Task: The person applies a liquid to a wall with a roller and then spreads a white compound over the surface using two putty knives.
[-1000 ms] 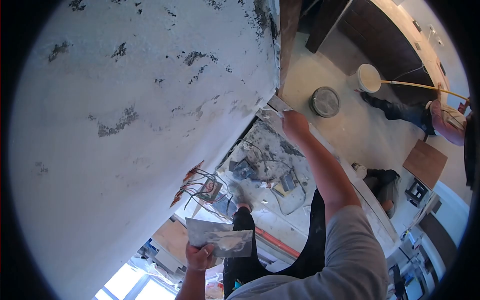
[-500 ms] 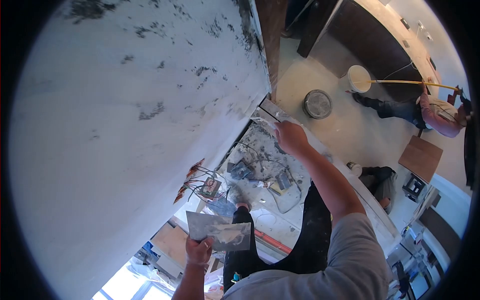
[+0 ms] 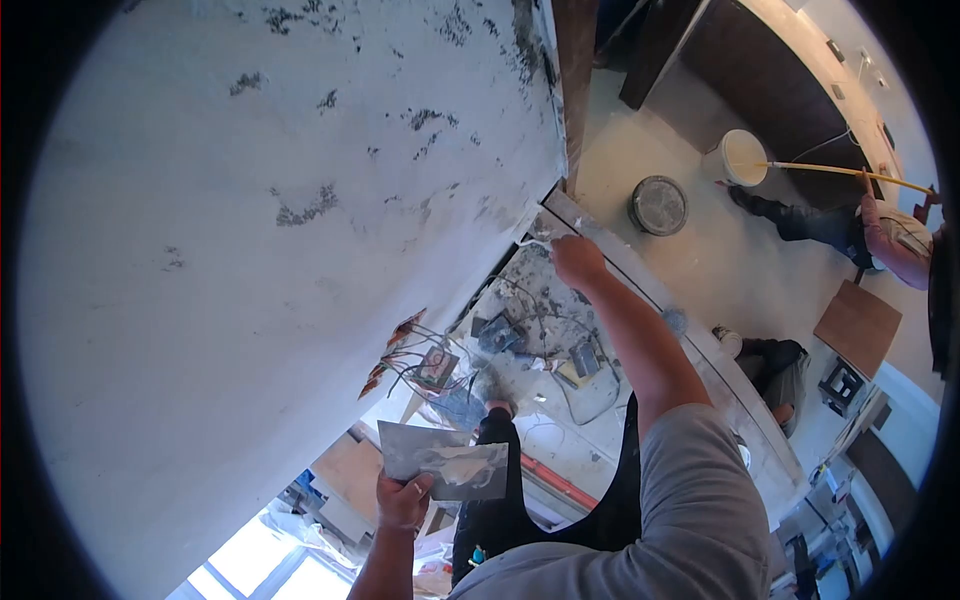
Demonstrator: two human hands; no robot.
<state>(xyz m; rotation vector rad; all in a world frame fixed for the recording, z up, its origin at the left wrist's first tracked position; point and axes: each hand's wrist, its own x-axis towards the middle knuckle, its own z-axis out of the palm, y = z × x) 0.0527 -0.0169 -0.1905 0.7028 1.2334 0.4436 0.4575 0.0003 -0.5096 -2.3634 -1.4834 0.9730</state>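
My left hand (image 3: pixel 404 500) grips a flat metal plastering blade (image 3: pixel 425 449) with pale plaster (image 3: pixel 470 468) smeared across its face. My right hand (image 3: pixel 578 262) is closed around a slim tool (image 3: pixel 536 243), whose pale end is right at the edge of the wall (image 3: pixel 250 300). The rest of that tool is hidden in my fist, and I cannot tell its kind. The wall is whitish, with dark rough patches toward the top. Several loose wires (image 3: pixel 405 360) stick out of it between my two hands.
Below me is a plaster-spattered platform (image 3: pixel 540 400) with cables and small dark boxes (image 3: pixel 497 333). On the floor stand a round lidded bucket (image 3: pixel 659 206) and a white bucket (image 3: pixel 741 158). A person (image 3: pixel 885 232) holds a yellow pole leading into the white one. Another person's legs (image 3: pixel 772 362) show beside the platform.
The view has shifted, so the wall and room appear farther right. My right hand sits a little lower along the wall's edge. My left hand still holds the blade much as before.
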